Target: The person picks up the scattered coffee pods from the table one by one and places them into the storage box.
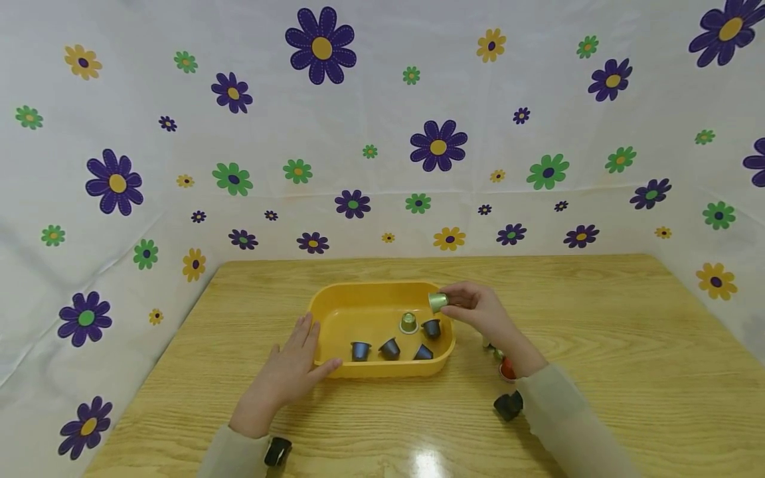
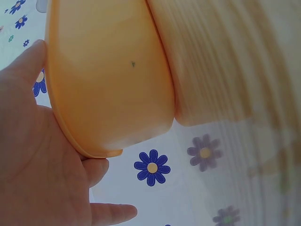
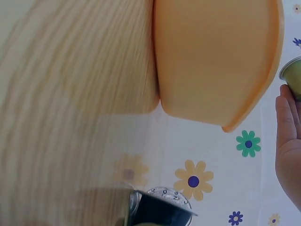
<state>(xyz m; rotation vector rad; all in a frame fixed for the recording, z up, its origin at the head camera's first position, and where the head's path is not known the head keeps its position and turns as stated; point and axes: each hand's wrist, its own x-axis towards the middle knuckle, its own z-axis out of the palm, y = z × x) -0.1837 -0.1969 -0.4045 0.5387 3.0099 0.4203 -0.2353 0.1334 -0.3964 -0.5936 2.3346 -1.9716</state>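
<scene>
A yellow tray [image 1: 382, 370] stands on the table. In it lie several dark blue coffee capsules [image 1: 360, 351] and one green coffee capsule [image 1: 408, 323]. Above the tray's right rim, my right hand [image 1: 483, 312] pinches a light green coffee capsule [image 1: 437, 302]; that capsule also shows at the edge of the right wrist view. My left hand [image 1: 289, 372] lies along the tray's left end, fingers straight against the rim and thumb at the front rim. In the left wrist view the fingers of the left hand [image 2: 37, 155] touch the tray's outer wall [image 2: 108, 84].
Right of the tray, partly behind my right forearm, lie a red capsule [image 1: 507, 370] and greenish capsules [image 1: 493, 350]. A dark capsule [image 3: 160, 210] appears low in the right wrist view. Behind the wooden table [image 1: 597, 318] hangs a white flowered cloth [image 1: 382, 119].
</scene>
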